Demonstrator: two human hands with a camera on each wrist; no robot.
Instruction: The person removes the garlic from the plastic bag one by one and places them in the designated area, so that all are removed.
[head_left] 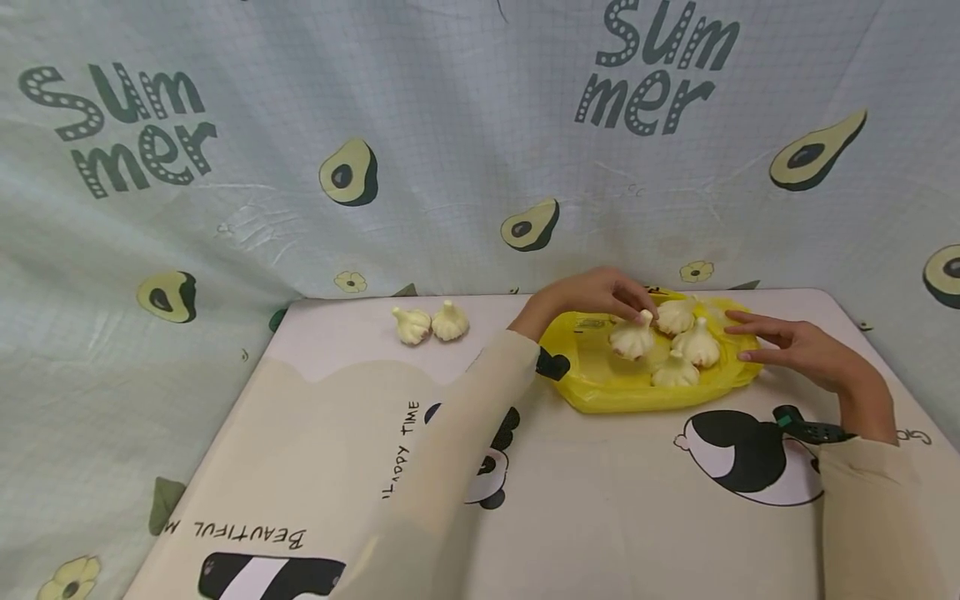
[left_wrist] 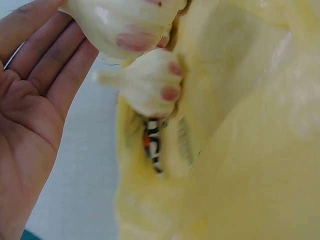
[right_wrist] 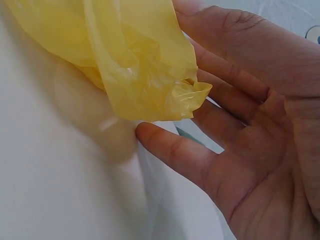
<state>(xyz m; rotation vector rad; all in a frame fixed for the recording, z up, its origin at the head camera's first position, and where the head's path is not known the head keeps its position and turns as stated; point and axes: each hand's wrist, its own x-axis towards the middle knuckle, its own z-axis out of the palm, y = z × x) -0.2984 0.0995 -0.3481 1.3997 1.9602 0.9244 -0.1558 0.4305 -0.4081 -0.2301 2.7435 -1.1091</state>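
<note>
My left hand (head_left: 600,293) pinches a garlic bulb (head_left: 632,337) by its stem over the left part of a yellow plastic bag (head_left: 600,396), which is spread in a shallow tray-like shape. Three more garlic bulbs (head_left: 696,343) sit on the bag, to the right of the held one. In the left wrist view the held bulb is partly cut off at the top, and another garlic bulb (left_wrist: 150,85) shows below it. At the bag's right end is my right hand (head_left: 806,350), its fingers extended and touching the crumpled plastic (right_wrist: 150,85).
Two garlic bulbs (head_left: 431,323) lie side by side at the back left of the table (head_left: 315,450), whose cover is printed with cartoons. A patterned curtain (head_left: 450,125) hangs directly behind the table. The left forearm crosses the middle.
</note>
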